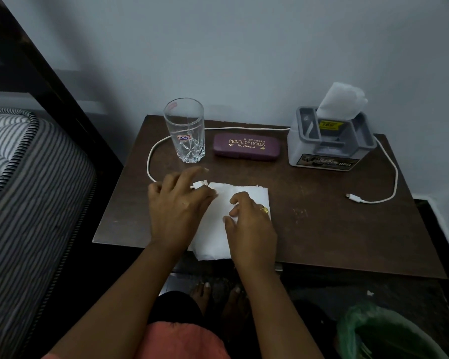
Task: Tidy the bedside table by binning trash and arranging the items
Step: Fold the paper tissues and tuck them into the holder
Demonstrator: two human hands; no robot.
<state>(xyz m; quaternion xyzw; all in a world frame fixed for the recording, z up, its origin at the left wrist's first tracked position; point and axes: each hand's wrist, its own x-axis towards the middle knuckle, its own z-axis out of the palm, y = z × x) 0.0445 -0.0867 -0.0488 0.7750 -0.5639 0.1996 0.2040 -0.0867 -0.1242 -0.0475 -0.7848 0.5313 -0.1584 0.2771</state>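
bin [389, 335] low by our feet. our left hand [176, 206] lies spread on tissue [218, 229], holds nothing. our right hand [249, 224] pinches tissue at table [322, 229] front edge. cable [389, 177] loops behind glass [184, 130], case [246, 149], box [329, 141].

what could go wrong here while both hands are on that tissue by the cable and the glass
1. The USB plug lies at the left hand, right against the white tissue; lifting the tissue could drag the white cable.
2. That cable curves around the empty glass, so a tug might tip it.
3. The tissue overhangs the table's front edge and could slip to the floor, missing the green-lined bin.
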